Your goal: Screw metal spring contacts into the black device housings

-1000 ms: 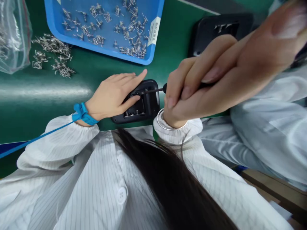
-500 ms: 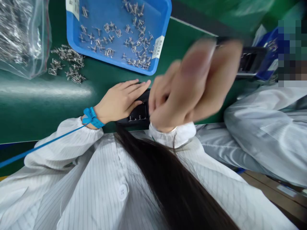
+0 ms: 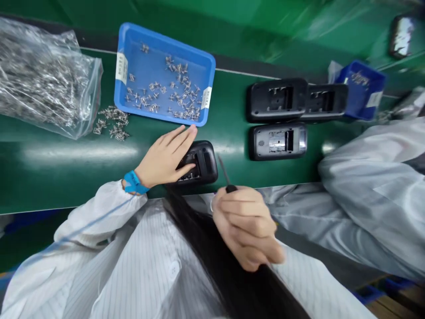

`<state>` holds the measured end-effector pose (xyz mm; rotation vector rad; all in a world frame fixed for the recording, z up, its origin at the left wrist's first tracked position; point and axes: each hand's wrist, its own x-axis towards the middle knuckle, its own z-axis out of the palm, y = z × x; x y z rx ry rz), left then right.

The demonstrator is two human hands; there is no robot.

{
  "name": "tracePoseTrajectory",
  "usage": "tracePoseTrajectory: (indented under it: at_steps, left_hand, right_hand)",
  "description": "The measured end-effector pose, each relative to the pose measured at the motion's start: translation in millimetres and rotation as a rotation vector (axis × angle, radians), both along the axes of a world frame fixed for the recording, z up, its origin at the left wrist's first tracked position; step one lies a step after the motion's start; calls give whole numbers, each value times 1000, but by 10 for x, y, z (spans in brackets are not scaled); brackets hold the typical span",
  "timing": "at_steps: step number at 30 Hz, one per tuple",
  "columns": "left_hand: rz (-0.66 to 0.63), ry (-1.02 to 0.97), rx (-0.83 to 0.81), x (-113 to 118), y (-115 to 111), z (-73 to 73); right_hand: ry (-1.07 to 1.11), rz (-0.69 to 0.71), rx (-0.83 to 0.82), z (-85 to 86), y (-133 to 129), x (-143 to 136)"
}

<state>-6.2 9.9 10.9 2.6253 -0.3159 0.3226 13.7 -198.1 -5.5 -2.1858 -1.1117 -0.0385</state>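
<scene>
My left hand [image 3: 168,157] lies with its fingers stretched over a black plastic device casing [image 3: 209,164], thumb across the open battery compartment. Part of the casing is hidden beneath that hand. A blue wrist strap [image 3: 134,182] with a cord circles my left wrist. My right hand [image 3: 247,221] is closed in a fist near the table's front edge, apart from the casing. From it sticks a screwdriver [image 3: 223,169], its thin metal shaft pointing up and left; most of its dark handle is hidden by my fingers. Small metal spring contacts [image 3: 186,104] lie scattered in a blue tray [image 3: 166,37].
A clear bag of metal parts [image 3: 49,84] lies at the left, beside loose spring contacts [image 3: 114,113]. More black casings [image 3: 259,104] lie at the right, near a dark blue bin [image 3: 360,106]. A co-worker's pale sleeve [image 3: 375,155] is at the right edge.
My right hand has moved down and away from the camera, and the screwdriver now shows. My left hand stays on the casing. The view has shifted, with more of the casings at the right visible.
</scene>
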Motion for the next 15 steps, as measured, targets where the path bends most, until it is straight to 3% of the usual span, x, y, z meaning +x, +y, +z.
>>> tracePoseTrajectory:
  at_steps: [2, 5, 8, 11, 13, 15]
  left_hand:
    - [-11, -116, 16, -145, -48, 72]
    - [-100, -32, 70, -487, -186, 94]
    - [-201, -23, 293, -851, -259, 26]
    - [-232, -134, 253, -1059, -151, 114]
    - [-93, -89, 88, -1011, 28, 314]
    - [162, 11, -47, -748, 314, 540]
  right_hand:
    - [-118, -132, 89, 279, -40, 211]
    - [-192, -309, -19, 505, -26, 518]
    - [-237, -293, -218, 372, 45, 657]
    - [-259, -257, -381, 99, 133, 610]
    - [-250, -241, -434, -21, 194, 549]
    - [-262, -244, -423, -66, 250, 518]
